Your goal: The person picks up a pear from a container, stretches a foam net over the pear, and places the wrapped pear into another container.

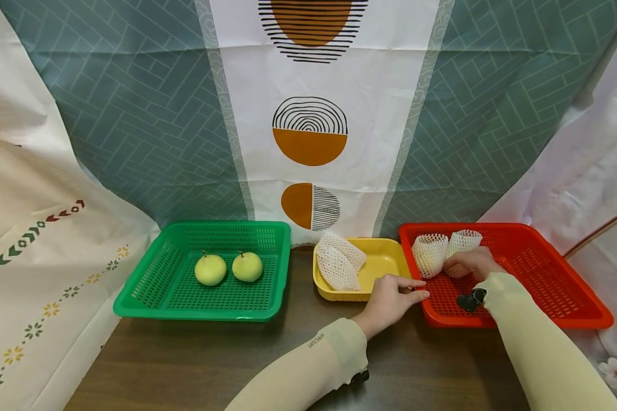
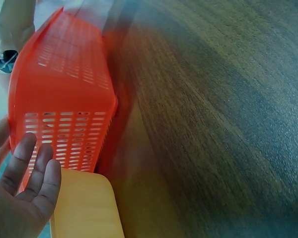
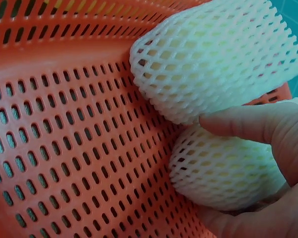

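My right hand [image 1: 472, 264] reaches into the red basket [image 1: 550, 285]. Its thumb and fingers hold a pale yellow-green fruit in a white foam net sleeve [image 3: 218, 171]. Right beside that one, to its left in the head view, a second foam-sleeved fruit [image 1: 430, 257] leans by the basket's left wall. My left hand [image 1: 389, 301] touches the left rim of the red basket with thumb and index finger. In the left wrist view its other fingers [image 2: 39, 171] extend loosely outside the perforated wall. The held fruit's far side is hidden by the hand.
Left of the red basket stands a yellow tray [image 1: 385, 268] with empty foam net sleeves [image 1: 337, 265] in it. A green basket [image 1: 200, 314] further left holds two bare yellow-green pears [image 1: 211, 270]. All stand on a dark wooden table [image 1: 185, 365] before a patterned cloth [image 1: 308, 171].
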The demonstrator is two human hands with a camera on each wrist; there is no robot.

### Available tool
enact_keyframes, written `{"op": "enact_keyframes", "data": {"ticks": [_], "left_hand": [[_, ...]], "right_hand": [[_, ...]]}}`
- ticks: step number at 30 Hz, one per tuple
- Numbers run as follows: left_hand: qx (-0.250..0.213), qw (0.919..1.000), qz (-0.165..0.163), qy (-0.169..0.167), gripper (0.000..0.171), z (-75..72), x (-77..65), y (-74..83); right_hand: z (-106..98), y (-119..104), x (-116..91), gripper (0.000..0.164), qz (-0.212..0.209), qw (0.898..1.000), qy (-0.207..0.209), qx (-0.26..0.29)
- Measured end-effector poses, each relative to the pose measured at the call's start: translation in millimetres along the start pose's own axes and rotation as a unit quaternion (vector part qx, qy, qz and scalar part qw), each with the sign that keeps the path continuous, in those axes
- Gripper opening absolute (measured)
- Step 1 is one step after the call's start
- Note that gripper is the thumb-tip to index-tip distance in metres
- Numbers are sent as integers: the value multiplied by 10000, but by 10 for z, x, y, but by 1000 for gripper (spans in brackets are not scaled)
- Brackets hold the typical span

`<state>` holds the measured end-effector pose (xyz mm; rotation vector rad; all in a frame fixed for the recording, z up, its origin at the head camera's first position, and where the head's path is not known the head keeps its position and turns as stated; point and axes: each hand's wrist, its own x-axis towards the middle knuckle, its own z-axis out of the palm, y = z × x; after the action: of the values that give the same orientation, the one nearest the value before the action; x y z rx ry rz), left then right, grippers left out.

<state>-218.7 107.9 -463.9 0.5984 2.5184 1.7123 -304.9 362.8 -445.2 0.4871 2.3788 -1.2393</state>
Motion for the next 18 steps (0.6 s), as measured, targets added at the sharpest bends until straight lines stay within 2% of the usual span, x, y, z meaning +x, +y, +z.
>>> {"op": "enact_keyframes", "data": {"ticks": [10, 12, 15, 18], "left_hand": [[37, 10000, -72, -43, 21, 4, -24, 33], [36, 9999, -100, -54, 20, 7, -23, 49], [25, 9999, -105, -90, 20, 6, -13, 63], [32, 9998, -116, -143, 21, -6, 1, 62]], "right_hand": [[-10, 52, -70, 59, -419, 9988, -87, 236], [-21, 52, -97, 69, -421, 9987, -91, 277], [-55, 32, -140, 107, -357, 9990, -69, 266], [-89, 0, -167, 127, -314, 9991, 46, 279]]}}
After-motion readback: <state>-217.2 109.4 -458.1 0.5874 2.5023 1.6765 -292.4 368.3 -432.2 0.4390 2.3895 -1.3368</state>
